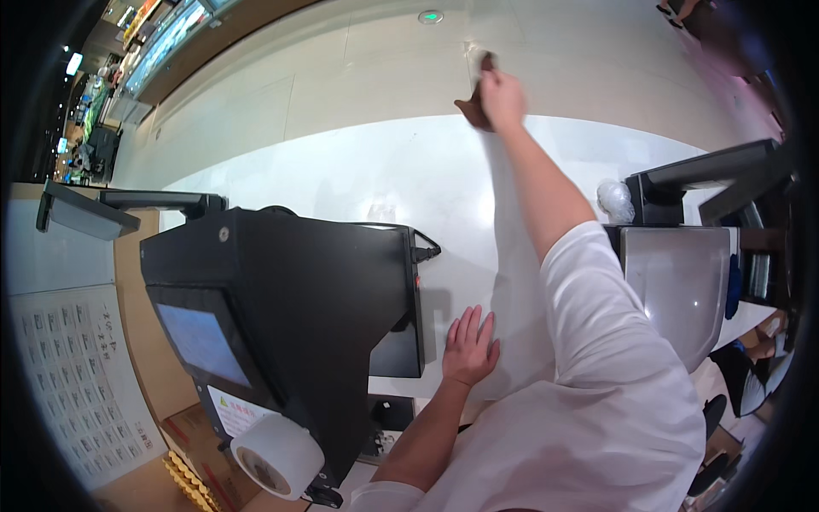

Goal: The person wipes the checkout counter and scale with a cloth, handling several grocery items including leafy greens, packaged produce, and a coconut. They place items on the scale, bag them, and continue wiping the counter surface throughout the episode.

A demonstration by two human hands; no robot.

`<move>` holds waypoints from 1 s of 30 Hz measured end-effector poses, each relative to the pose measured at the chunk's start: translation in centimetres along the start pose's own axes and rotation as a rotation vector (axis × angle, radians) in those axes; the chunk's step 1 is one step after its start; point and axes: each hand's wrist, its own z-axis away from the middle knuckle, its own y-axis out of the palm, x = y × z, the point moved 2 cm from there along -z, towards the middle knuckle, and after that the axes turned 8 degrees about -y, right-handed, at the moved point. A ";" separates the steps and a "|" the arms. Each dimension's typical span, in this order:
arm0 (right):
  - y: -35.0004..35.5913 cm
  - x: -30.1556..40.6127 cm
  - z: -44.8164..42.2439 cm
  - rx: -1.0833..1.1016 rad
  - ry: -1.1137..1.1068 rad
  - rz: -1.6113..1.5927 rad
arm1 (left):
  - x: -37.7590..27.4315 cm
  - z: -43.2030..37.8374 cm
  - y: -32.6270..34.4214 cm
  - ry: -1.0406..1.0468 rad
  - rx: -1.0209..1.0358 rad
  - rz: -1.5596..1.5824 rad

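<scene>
At the far edge of the white counter (320, 166), my right hand (502, 99) grips a brown cloth (475, 112), part of which hangs out on either side of the fist. My right arm is stretched out over the counter. Nearer to me, my left hand (470, 349) rests palm down on the counter, fingers spread, holding nothing. Just left of it stands a large black machine (307, 275) with a screen (203, 342) and a power plug (425, 254) at its back.
A roll of clear film (281, 454) sits on the machine's near side. At right are a crumpled clear plastic bag (615, 200), a black monitor arm (710, 166) and a grey-topped device (675, 288). Another monitor (89, 211) stands at left. A person's legs show at far right.
</scene>
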 end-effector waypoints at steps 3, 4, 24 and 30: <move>10.4 2.9 6.3 0.290 -0.442 -0.091 | 0.1 0.0 0.0 -0.016 0.047 -0.014; 10.8 5.3 10.4 0.485 -0.836 0.108 | 0.2 -0.1 0.2 -0.030 0.041 -0.007; -6.5 -6.1 9.1 -0.027 -0.454 0.756 | -0.1 0.1 0.4 0.082 -0.019 -0.081; -12.3 -9.0 8.5 -0.170 0.285 0.932 | 0.0 0.6 0.9 0.102 -0.042 -0.079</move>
